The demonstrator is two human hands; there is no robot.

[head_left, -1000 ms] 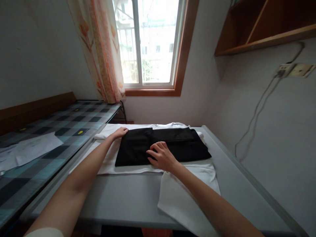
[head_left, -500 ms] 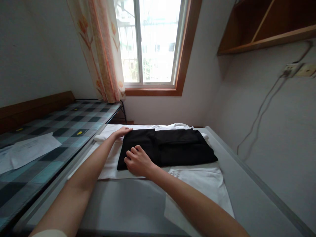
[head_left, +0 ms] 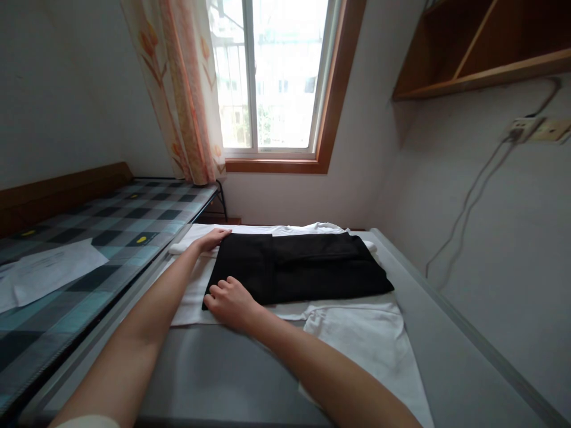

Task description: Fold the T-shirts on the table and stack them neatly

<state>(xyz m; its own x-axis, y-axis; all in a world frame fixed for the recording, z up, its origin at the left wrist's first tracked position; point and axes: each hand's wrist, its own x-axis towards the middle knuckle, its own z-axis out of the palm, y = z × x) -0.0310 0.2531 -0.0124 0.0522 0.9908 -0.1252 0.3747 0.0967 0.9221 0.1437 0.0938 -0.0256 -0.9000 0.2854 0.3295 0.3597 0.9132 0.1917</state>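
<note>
A black folded garment (head_left: 303, 267) lies flat across a white garment (head_left: 361, 330), its left part doubled over with an edge running front to back. At its far left corner, my left hand (head_left: 214, 238) is closed on the cloth, fingertips partly hidden. My right hand (head_left: 232, 303) has curled fingers closed at the near left corner of the same black cloth. White fabric shows behind, to the left of and in front of the black garment.
Everything lies on a grey tabletop (head_left: 223, 368) with a raised right edge. To the left stands a bed with a checked mattress (head_left: 169, 205) and white papers (head_left: 57, 270). Behind are a curtain (head_left: 187, 95) and window (head_left: 285, 77). A wooden shelf (head_left: 482, 77) hangs at upper right.
Both hands have shifted slightly to the left, the right one also a little nearer. The left end of the black garment has moved left with them, while its right end stays in place.
</note>
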